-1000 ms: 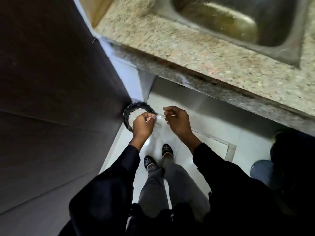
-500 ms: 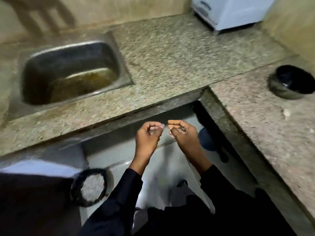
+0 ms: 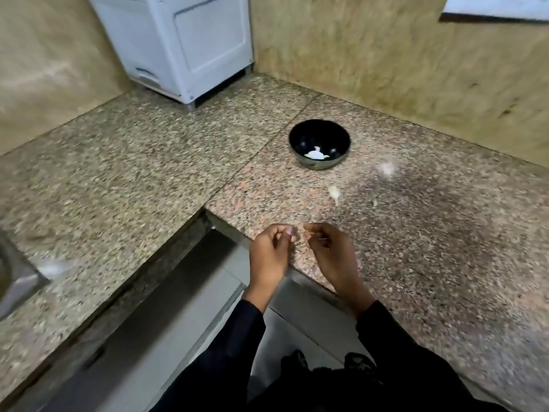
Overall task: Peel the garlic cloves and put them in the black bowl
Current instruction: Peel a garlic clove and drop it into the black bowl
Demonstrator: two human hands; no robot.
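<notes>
The black bowl (image 3: 322,130) stands on the granite counter (image 3: 430,248), with white peeled garlic (image 3: 315,155) lying in its bottom. An unpeeled garlic clove (image 3: 334,193) lies on the counter in front of the bowl, and a blurred pale clove (image 3: 386,169) lies further right. My left hand (image 3: 269,254) and my right hand (image 3: 331,254) hover close together over the counter's front edge, well short of the bowl. The left fingertips pinch a small pale piece, apparently a garlic clove (image 3: 290,232). My right hand's fingers are curled, and I see nothing in them.
A white appliance (image 3: 178,46) stands in the back corner against the wall. The corner of a steel sink (image 3: 15,281) shows at the far left. A small pale scrap (image 3: 375,202) lies right of the front clove. Below the counter's inner corner is tiled floor (image 3: 184,322).
My view swung from the round bin on the floor up and right to the counter corner. My hands stayed together and now hover over the counter edge, with the bowl ahead of them.
</notes>
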